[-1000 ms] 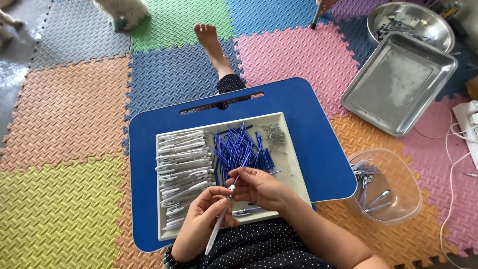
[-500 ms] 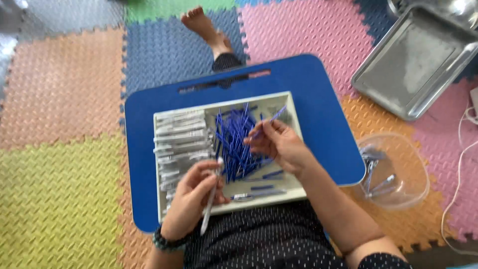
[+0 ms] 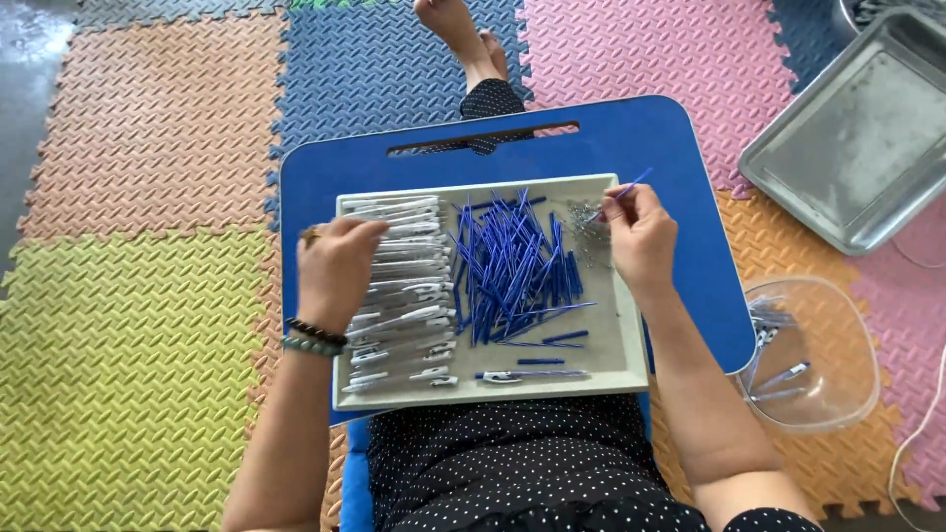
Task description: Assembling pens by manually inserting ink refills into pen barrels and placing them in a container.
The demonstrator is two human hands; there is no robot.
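A grey tray [image 3: 621,347] lies on a blue lap desk [image 3: 680,148]. It carries a row of white pen barrels [image 3: 409,296] on the left, a heap of blue refills [image 3: 517,266] in the middle and small metal springs [image 3: 583,227] at the top right. My left hand [image 3: 335,266] rests on the white barrels, fingers curled over them. My right hand [image 3: 641,236] pinches one thin blue refill [image 3: 626,189] above the springs. One assembled pen [image 3: 517,374] lies near the tray's front edge.
A clear plastic bowl [image 3: 838,394] with several finished pens sits on the mat to the right. A steel tray [image 3: 857,138] lies at the upper right. Coloured foam mats [image 3: 128,325] cover the floor; a bare foot [image 3: 458,34] reaches past the desk.
My left hand has put down the white pen it held and moved up onto the barrels. My right hand has shifted right to the springs with a blue refill.
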